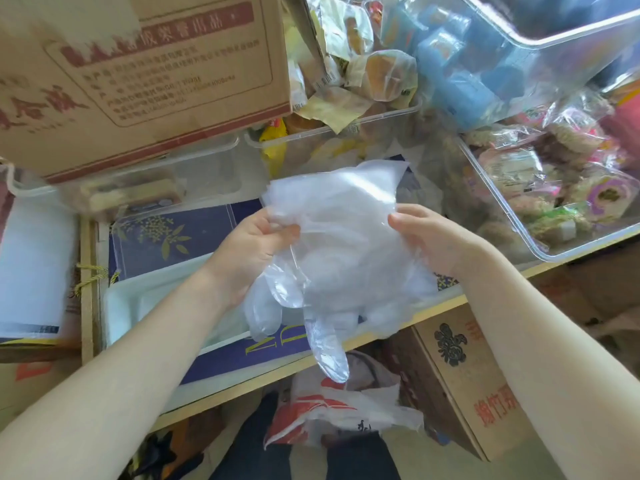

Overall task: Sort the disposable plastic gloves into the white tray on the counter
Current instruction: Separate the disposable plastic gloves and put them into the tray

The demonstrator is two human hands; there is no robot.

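One large cardboard box (138, 81) with red printing fills the upper left, resting on a clear plastic bin (149, 181). Three more clear bins show to the right: one (346, 109) heaped with wrapped pastries, one (485, 64) with blue packets, and one (554, 195) at the right edge holding bagged snacks. All stand on the counter (433, 306), whose pale wooden edge runs across the middle. A second cardboard box (467, 382) with red characters sits below the counter edge, near one crumpled red-and-white plastic bag (346, 417).

One white tray (138, 303) lies on the counter at lower left, on a dark blue box (173, 237) with a gold leaf pattern.

The disposable plastic gloves (339, 258) form one thin translucent bunch held in the air above the counter edge, right of the tray; how many sheets it contains cannot be told. Several glove fingers hang down from it. The left hand (256, 244) pinches the bunch's left side, and the right hand (429, 237) grips its right edge, fingers curled round the plastic.
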